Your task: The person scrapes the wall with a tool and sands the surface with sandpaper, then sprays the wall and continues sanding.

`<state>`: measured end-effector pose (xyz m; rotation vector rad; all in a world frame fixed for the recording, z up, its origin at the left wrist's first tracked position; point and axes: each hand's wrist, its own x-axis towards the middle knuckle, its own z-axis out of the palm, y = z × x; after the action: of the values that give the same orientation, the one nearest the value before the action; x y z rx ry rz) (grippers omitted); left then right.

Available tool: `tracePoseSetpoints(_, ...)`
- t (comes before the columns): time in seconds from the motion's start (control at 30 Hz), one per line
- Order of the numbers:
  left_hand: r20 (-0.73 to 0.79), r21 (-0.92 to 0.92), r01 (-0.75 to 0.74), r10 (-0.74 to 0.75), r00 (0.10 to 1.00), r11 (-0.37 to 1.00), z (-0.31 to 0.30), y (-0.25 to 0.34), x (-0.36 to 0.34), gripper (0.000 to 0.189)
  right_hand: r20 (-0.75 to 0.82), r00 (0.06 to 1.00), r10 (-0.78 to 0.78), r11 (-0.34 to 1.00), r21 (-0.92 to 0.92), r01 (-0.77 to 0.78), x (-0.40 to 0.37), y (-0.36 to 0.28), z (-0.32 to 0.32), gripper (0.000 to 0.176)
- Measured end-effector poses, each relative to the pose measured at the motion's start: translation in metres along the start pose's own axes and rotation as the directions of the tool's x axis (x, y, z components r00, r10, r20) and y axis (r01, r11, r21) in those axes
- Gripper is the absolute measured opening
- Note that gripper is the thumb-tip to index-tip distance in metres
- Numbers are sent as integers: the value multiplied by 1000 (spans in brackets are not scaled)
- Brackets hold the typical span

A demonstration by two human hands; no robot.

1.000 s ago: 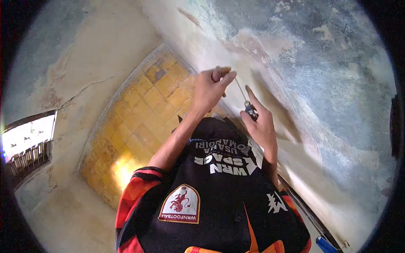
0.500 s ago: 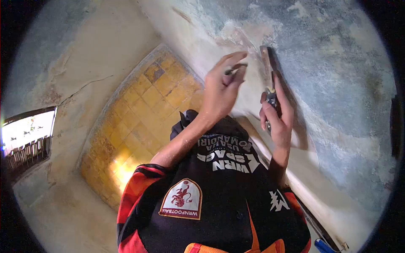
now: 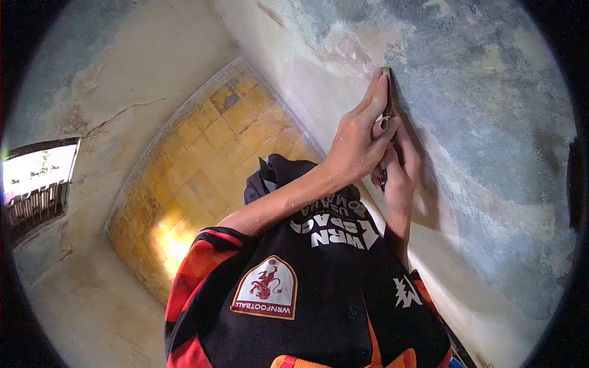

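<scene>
**Left hand (image 3: 367,130) has swung across onto the flat-bladed tool (image 3: 388,107); right hand (image 3: 401,170) nearly in place.**

Half a second ago I had the left hand apart from the blade, off to its left; now it lies right over it. Left forearm runs up and to the right from the red-and-black sleeve (image 3: 201,260), across the front of the dark shirt (image 3: 319,276). Wrist fairly straight, long fingers stretched up the view along the blade, fingertips close to its far end. Thumb side meets the right hand, so the two overlap on my feed. Small pale ring-like end (image 3: 384,123) shows by the left fingers; can't tell what it is, nor whether the left hand is gripping or just pressing.

Right hand comes up steeper from below, bent round the dark handle (image 3: 384,176), which it grasps.

Tool sits between the hands, up against or just off the patchy blue-and-white wall (image 3: 485,122); contact I can't confirm. Long axis almost vertical in my view: handle toward the body, blade tip pointing up and away, just under a pinkish bare patch (image 3: 353,50). Middle of it mostly covered by fingers. Shadow falls on the wall just right of it. Yellow tiled floor (image 3: 190,165) left, bright window (image 3: 40,168) far left.
</scene>
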<state>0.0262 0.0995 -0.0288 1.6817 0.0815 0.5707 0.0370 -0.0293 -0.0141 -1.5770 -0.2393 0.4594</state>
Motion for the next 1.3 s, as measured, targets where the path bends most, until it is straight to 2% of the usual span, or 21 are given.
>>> tracePoseSetpoints(0.17,-18,50,-33,34,999,998,0,-3,1,67,-90,996,-20,1000,-9,20,4,9,8,45)
tracePoseSetpoints(0.23,-24,-11,2,-2,1000,1000,-3,-4,4,66,-127,991,-36,999,-30,33,5,12,12,45)
tracePoseSetpoints(0.4,36,-61,90,-88,995,994,-6,-3,1,66,-129,990,-49,998,-48,43,-2,6,19,46)
tracePoseSetpoints(0.5,23,-41,34,-33,999,999,-4,-7,-1,67,-82,995,-48,999,8,49,1,15,15,46)
tracePoseSetpoints(0.6,42,-34,12,-10,999,999,-7,-7,-1,68,-150,984,-96,993,59,106,2,25,23,45)
tracePoseSetpoints(0.7,77,-57,-6,11,997,998,-11,-11,0,69,-166,964,-207,978,-43,202,2,44,20,47)
tracePoseSetpoints(0.8,101,-91,31,-22,995,995,-15,-13,3,68,-147,979,-143,986,59,153,5,41,25,48)
tracePoseSetpoints(0.87,144,-153,114,-93,985,982,-20,-9,7,65,-153,968,-201,978,13,206,7,46,26,50)
tracePoseSetpoints(0.9,120,-109,57,-44,992,992,-20,-11,7,63,-156,960,-230,973,-10,231,6,48,26,50)
tracePoseSetpoints(0.97,83,-16,-60,61,995,998,-21,-15,9,60,-147,972,-183,983,3,185,0,41,28,51)
tracePoseSetpoints(1.07,59,-26,-31,33,998,999,-23,-15,11,57,-199,955,-218,974,16,226,6,43,44,48)
tracePoseSetpoints(1.13,92,-49,-17,21,996,999,-27,-15,15,57,-238,958,-161,984,36,175,2,40,48,48)
tracePoseSetpoints(1.17,115,-63,-1,9,993,998,-27,-12,13,57,-249,965,-79,994,57,96,-4,28,47,49)
tracePoseSetpoints(1.23,85,-71,15,-9,996,997,-22,-12,11,56,-252,959,-130,991,-13,131,0,30,40,50)
tracePoseSetpoints(1.27,64,-74,16,-12,998,997,-21,-12,13,56,-226,943,-246,968,-107,227,9,50,29,50)
tracePoseSetpoints(1.3,61,-64,5,-1,998,998,-21,-13,15,56,-220,942,-254,965,-118,233,11,48,31,50)
